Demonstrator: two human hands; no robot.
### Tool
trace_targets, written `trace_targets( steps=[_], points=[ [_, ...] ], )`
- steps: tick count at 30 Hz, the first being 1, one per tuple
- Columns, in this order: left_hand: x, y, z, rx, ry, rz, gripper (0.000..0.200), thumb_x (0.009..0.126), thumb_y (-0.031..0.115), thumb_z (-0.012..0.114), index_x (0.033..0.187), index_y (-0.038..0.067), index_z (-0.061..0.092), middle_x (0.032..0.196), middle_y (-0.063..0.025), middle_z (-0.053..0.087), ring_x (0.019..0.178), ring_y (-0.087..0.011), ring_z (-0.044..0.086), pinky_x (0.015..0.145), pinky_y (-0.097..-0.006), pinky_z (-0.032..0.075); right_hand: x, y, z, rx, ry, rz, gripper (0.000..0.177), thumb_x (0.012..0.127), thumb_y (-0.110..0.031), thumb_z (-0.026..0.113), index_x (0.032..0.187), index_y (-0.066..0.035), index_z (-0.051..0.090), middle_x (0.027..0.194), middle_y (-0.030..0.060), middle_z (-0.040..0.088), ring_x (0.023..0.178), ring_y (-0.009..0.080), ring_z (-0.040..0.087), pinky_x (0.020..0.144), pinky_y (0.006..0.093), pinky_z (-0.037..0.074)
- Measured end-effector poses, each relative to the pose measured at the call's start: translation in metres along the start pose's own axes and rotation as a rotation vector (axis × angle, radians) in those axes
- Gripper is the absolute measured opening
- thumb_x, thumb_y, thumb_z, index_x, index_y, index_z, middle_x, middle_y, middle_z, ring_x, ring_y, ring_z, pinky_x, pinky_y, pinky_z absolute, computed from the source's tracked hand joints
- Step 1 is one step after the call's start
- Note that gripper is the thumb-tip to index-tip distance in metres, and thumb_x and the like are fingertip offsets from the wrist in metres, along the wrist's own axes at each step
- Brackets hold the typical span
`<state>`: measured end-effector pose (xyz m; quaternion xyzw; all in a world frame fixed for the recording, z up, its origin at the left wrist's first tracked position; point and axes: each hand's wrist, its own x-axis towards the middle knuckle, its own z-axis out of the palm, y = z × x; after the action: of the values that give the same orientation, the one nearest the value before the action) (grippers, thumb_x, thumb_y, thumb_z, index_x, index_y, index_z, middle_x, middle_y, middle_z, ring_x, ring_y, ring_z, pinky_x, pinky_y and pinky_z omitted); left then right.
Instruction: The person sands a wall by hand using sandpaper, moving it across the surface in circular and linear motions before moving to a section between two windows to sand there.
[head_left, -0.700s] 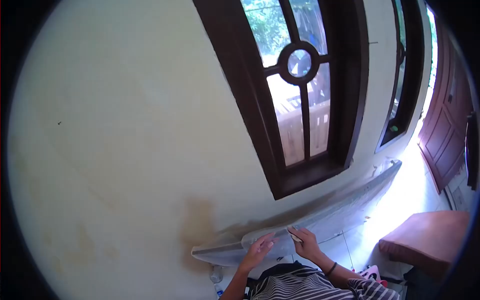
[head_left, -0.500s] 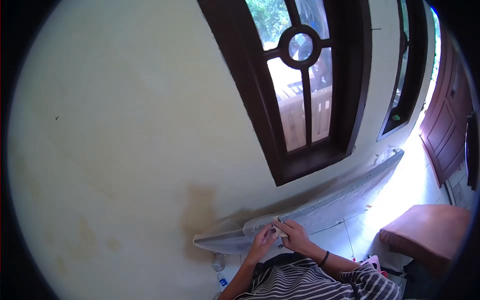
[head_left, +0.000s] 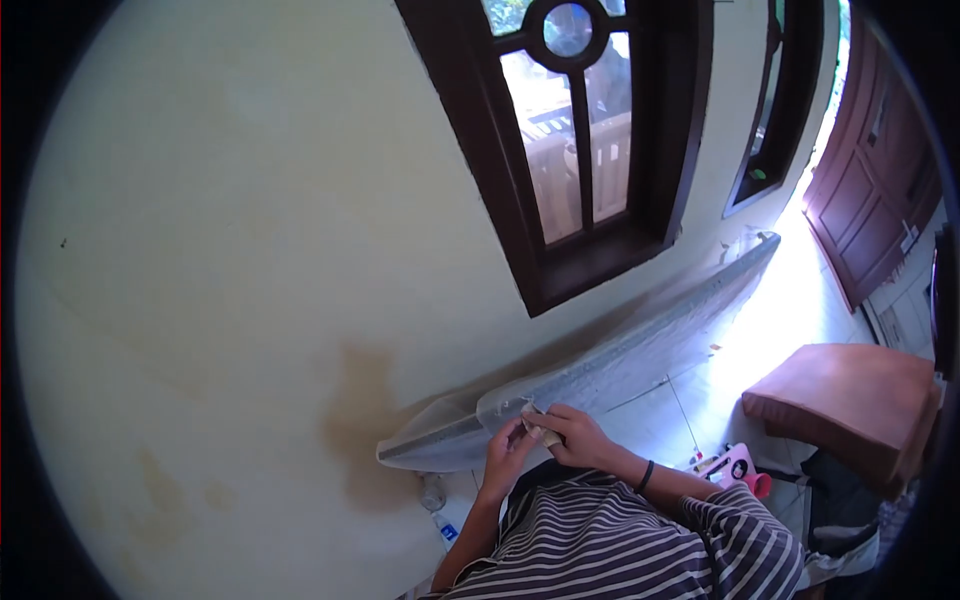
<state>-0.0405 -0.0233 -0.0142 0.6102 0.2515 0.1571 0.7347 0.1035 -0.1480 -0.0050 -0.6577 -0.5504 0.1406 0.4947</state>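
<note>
The right hand's (head_left: 580,440) fingers were closed around a small pale scrap (head_left: 551,438), partly hidden by them; whether it was paper or cloth could not be told. The left hand (head_left: 506,452) met it from the other side, its fingers bent in close to the scrap, though whether they pinched it or merely lay against it could not be made out. The scrap was thus between the two hands, in front of the person's striped shirt (head_left: 620,545), and a dark wristband (head_left: 647,475) circled the right wrist. Just beyond the hands, a long grey panel in clear plastic wrapping (head_left: 650,340) ran along the wall-side edge of the tiled floor (head_left: 645,425), against the foot of the stained, cream wall (head_left: 250,250). Near the panel's left end, on the floor, was a clear bottle with a blue label (head_left: 445,528). Past the right forearm lay a pink object (head_left: 738,462), with a red one (head_left: 762,485) just beside it. Farther right stood a brown padded seat (head_left: 845,385). Above the panel was a dark-framed window (head_left: 655,215), and a brown panelled door (head_left: 865,220) stood near the floor's far right corner, beside a bright opening.
</note>
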Motion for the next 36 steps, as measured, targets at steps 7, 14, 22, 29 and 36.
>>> trace_targets(
  steps=[7,14,22,29,36],
  points=[
    [-0.008,-0.007,-0.042,-0.029,0.008,-0.016,0.036,0.102,0.013,0.066,0.133,-0.004,0.06,0.125,-0.0097,0.067,0.117,-0.0163,0.062,0.102,-0.0315,0.048,0.006,-0.012,0.049,-0.086,0.126,-0.038,0.062,0.078,0.0,0.067,0.138,-0.013,0.066,0.089,0.0143,0.057,0.081,0.0355,0.06,0.072,0.044,0.051],
    [-0.014,-0.008,-0.101,-0.067,-0.059,0.003,0.036,0.103,0.016,0.063,0.134,-0.002,0.06,0.124,-0.0094,0.067,0.113,-0.0164,0.062,0.1,-0.0332,0.048,0.015,-0.037,0.078,-0.077,-0.006,0.061,0.063,0.079,-0.001,0.064,0.14,-0.017,0.065,0.087,0.0141,0.056,0.081,0.0355,0.06,0.073,0.0451,0.051],
    [-0.021,-0.016,-0.125,-0.19,-0.016,0.023,0.041,0.103,0.016,0.062,0.14,-0.002,0.058,0.131,-0.0135,0.065,0.121,-0.021,0.061,0.105,-0.0366,0.047,0.018,-0.044,0.108,-0.052,-0.126,0.115,0.055,0.085,-0.005,0.064,0.139,-0.017,0.065,0.092,0.0155,0.059,0.086,0.0371,0.063,0.077,0.0466,0.053],
    [-0.048,-0.026,-0.131,-0.205,0.091,0.026,0.044,0.105,0.019,0.053,0.144,-0.002,0.053,0.13,-0.0143,0.066,0.122,-0.0238,0.063,0.103,-0.0384,0.049,0.038,-0.062,0.105,-0.029,-0.117,0.084,0.058,0.084,0.001,0.064,0.141,-0.013,0.064,0.09,0.0156,0.057,0.081,0.0356,0.061,0.074,0.0439,0.052],
    [-0.052,-0.006,-0.149,-0.078,0.394,0.144,0.045,0.104,0.023,0.056,0.142,0.0,0.055,0.128,-0.0143,0.066,0.121,-0.0239,0.063,0.101,-0.0367,0.049,0.076,-0.041,0.087,0.013,0.033,0.013,0.051,0.09,-0.002,0.062,0.14,-0.011,0.063,0.087,0.0164,0.056,0.077,0.0346,0.058,0.071,0.0429,0.049]
  ],
)
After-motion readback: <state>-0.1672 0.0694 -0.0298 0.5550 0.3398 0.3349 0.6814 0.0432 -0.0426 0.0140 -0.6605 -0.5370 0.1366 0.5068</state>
